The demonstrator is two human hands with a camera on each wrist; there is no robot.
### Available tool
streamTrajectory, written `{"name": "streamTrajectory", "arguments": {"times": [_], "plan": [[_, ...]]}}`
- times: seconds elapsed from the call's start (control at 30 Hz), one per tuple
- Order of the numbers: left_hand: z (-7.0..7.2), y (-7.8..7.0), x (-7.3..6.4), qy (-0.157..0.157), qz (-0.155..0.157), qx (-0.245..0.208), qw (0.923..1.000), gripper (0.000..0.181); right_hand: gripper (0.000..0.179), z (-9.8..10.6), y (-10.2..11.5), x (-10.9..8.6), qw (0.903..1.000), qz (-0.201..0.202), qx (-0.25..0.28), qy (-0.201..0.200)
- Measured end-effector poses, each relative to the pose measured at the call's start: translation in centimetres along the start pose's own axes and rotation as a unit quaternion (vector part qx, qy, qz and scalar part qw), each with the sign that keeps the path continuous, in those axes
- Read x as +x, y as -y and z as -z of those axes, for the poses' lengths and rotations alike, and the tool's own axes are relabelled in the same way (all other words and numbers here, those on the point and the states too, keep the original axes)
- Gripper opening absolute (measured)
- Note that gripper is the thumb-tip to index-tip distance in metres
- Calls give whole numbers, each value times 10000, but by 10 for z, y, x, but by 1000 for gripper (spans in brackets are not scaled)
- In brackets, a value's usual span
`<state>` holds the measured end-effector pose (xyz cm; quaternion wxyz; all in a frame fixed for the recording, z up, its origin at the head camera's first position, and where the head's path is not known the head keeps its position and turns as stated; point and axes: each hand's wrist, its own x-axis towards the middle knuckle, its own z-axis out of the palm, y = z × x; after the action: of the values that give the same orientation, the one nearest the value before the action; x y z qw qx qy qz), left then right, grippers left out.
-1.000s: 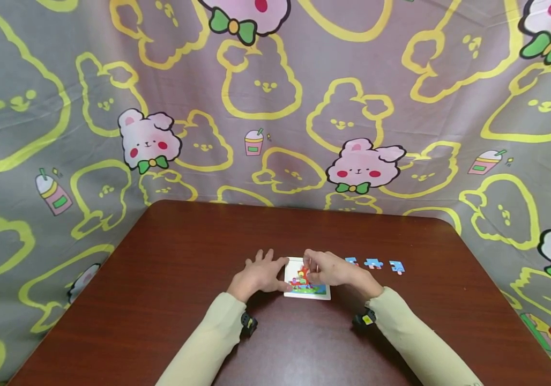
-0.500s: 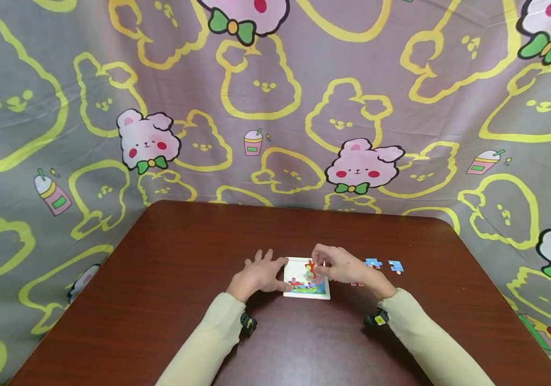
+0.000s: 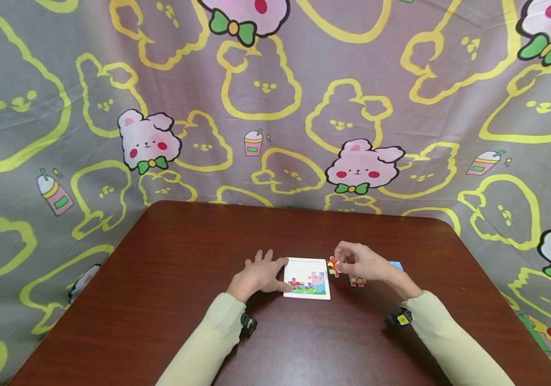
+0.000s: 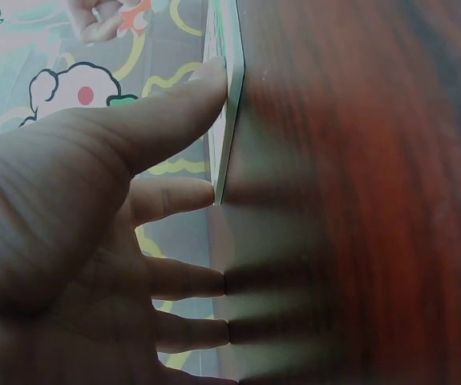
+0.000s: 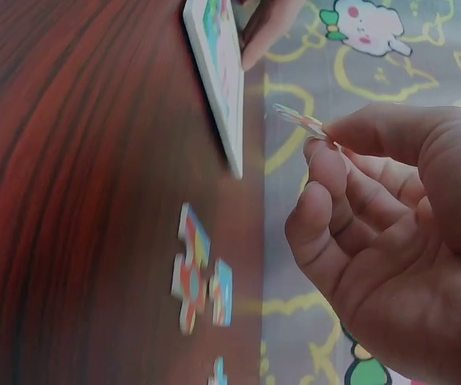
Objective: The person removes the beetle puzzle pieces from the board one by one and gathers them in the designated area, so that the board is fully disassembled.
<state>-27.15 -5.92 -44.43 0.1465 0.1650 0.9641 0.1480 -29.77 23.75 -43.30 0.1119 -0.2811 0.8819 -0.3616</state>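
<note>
My right hand (image 3: 363, 261) pinches a red jigsaw piece (image 3: 333, 266) between thumb and index finger, just right of the puzzle tray; the right wrist view shows the same jigsaw piece (image 5: 298, 120) nearly edge-on, above the table. The white square tray (image 3: 299, 265) lies flat, its lower part filled with colourful pieces and its upper part bare white. My left hand (image 3: 258, 274) rests at the tray's left edge, fingers spread. In the left wrist view the left thumb (image 4: 182, 100) lies over the tray's rim and the fingertips touch the tabletop.
Loose jigsaw pieces lie right of the tray: a red-patterned piece (image 3: 358, 281) under my right hand and a blue piece (image 3: 395, 265), partly hidden by the wrist. The brown wooden table (image 3: 198, 236) ends at the back against a patterned cloth (image 3: 275, 107).
My right hand has moved right, off the tray, carrying the red jigsaw piece out of it. A pink-faced piece now shows at the tray's right. The left hand has stayed in place.
</note>
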Motion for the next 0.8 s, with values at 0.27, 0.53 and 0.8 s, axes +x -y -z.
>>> {"name": "streamTrajectory", "arguments": {"times": [0.27,0.53,0.8], "plan": [[-1,2,1,-28,-10,30,10000,77,10,13,-14,-12,9998,-132,91,87],[-1,3,2,-21,-11,59,10000,78,10,23,-25,-25,9992,-341,-12,207],[-1,2,1,21,-6,-14,10000,78,7,32,-38,-38,9981,-498,42,346]]}}
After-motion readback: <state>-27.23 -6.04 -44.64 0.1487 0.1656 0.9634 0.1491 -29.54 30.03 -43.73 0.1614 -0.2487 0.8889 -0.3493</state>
